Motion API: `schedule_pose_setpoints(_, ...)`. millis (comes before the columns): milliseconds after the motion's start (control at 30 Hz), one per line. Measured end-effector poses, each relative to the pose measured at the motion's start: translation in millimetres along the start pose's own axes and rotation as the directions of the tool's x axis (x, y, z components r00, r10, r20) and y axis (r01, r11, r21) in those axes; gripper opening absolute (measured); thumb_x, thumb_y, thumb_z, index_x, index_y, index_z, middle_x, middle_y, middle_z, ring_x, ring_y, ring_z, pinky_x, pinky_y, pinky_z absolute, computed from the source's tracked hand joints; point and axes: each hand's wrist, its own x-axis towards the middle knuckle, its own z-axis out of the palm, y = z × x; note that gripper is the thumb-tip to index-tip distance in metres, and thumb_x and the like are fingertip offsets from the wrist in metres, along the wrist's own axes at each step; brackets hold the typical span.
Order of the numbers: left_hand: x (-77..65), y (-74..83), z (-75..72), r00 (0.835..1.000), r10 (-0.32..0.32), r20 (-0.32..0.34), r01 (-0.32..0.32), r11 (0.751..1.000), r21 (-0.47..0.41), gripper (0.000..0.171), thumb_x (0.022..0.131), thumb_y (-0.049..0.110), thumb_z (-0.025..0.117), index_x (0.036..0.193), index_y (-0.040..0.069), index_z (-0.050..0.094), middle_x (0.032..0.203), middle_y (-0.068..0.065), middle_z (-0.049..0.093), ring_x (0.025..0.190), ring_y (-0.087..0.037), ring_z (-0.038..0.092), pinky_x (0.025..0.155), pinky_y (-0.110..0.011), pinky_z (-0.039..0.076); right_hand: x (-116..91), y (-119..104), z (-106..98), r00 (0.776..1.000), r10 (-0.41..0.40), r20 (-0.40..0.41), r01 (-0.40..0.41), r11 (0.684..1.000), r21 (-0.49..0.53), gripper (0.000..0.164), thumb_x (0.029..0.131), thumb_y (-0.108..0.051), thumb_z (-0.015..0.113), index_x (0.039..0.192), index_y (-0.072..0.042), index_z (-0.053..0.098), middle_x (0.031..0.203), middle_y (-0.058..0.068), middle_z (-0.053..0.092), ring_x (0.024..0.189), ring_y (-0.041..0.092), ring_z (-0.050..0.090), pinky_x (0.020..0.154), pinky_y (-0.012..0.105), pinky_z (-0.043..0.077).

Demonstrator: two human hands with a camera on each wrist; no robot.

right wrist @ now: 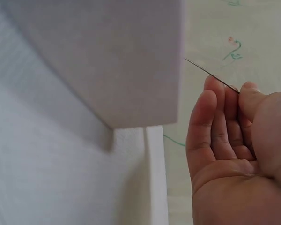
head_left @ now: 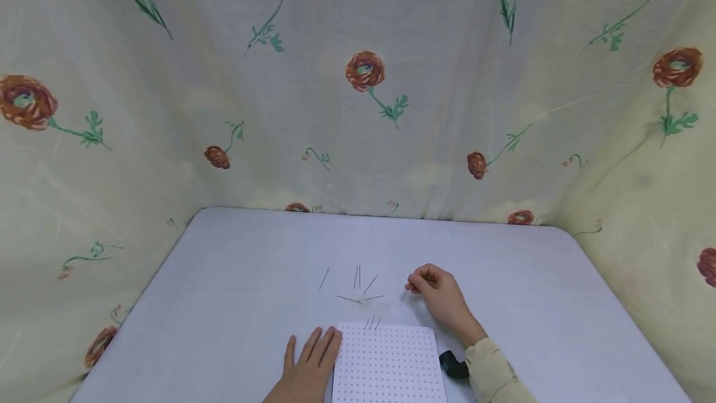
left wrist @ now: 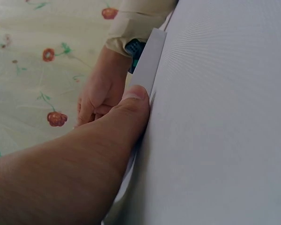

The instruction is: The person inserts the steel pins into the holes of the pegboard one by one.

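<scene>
- Head view: a thin pin is pinched between thumb and fingertip of the right hand, at 1 o'clock from the dotted board.
- Board touched at 10 o'clock by the left hand, fingers straight, outermost spread apart.
- Loose pins scattered toward 11 o'clock.

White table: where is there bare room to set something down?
The table has bare patches left of the left hand, right of the right sleeve, and along the far edge by the flowered curtain. It is crowded mid-table: thin needles lie at and beyond the dotted board, the right hand pinches another needle beside them, and a black object sits between board and sleeve.
</scene>
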Motion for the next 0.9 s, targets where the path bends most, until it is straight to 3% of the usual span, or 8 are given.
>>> schedule_pose_setpoints(267,-0.1,-0.1,-0.2,1.0,-0.001,-0.001,0.001,1.0,0.002,0.13,0.068,0.081,0.07,0.16,0.003,0.022,0.165,-0.019,0.029,0.151,-0.043,0.027,0.111,-0.079,0.015,-2.8,-5.6,2.2,0.997,-0.044,-0.06,0.047,0.998,0.045,0.01,0.099,-0.01,0.066,0.095,-0.002,0.064,0.091,0.01,0.076,0.081,0.012,0.073,0.079,0.031,0.061)
schedule_pose_setpoints(467,-0.4,0.0,-1.1,1.0,-0.005,0.009,0.005,1.0,0.0,0.13,0.068,0.081,0.071,0.16,0.003,0.022,0.166,-0.018,0.028,0.151,-0.043,0.026,0.111,-0.079,0.015,-5.9,-11.1,5.5,0.99,-0.114,-0.079,0.115,0.993,0.017,0.01,0.098,-0.011,0.069,0.093,-0.003,0.065,0.087,0.009,0.076,0.078,0.008,0.073,0.079,0.033,0.061)
schedule_pose_setpoints(900,0.9,0.0,-1.4,0.999,-0.022,0.049,0.021,1.0,0.008,0.133,0.066,0.08,0.073,0.16,0.003,0.019,0.166,-0.019,0.026,0.152,-0.043,0.023,0.112,-0.079,0.013,-15.1,-25.2,7.4,0.959,-0.282,-0.021,0.279,0.957,-0.075,0.006,0.097,-0.007,0.069,0.092,-0.005,0.066,0.085,0.006,0.077,0.077,0.009,0.073,0.076,0.039,0.061)
